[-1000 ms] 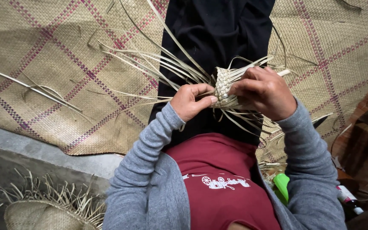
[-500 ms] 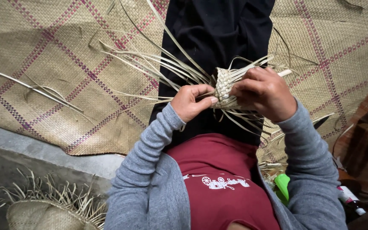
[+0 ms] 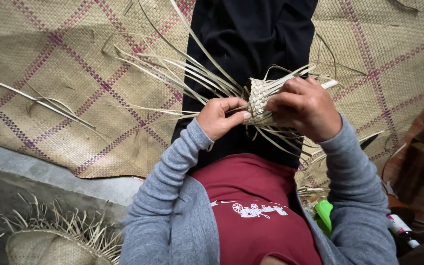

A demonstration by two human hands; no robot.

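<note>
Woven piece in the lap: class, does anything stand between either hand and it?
Nothing visible does. The left hand and right hand both already touch the small woven piece, gripping it from either side; only its own loose strips fan outward.

Both arms reach forward from the bottom of the head view, each in a grey knitted sleeve that ends at the wrist, elbows bent and held out to either side of the body. The forearms slant inward so that the two hands meet over the lap. The left hand (image 3: 220, 117) lies palm turned partly up, fingers curled inward and the thumb stretched rightward, its tip pressed in a pinch. The right hand (image 3: 304, 107) sits slightly higher, back of the hand facing the camera, knuckles raised, fingers bent and closed in a grip, wrist cocked downward. The two hands are just beside each other, thumb tip near fingertips.
</note>
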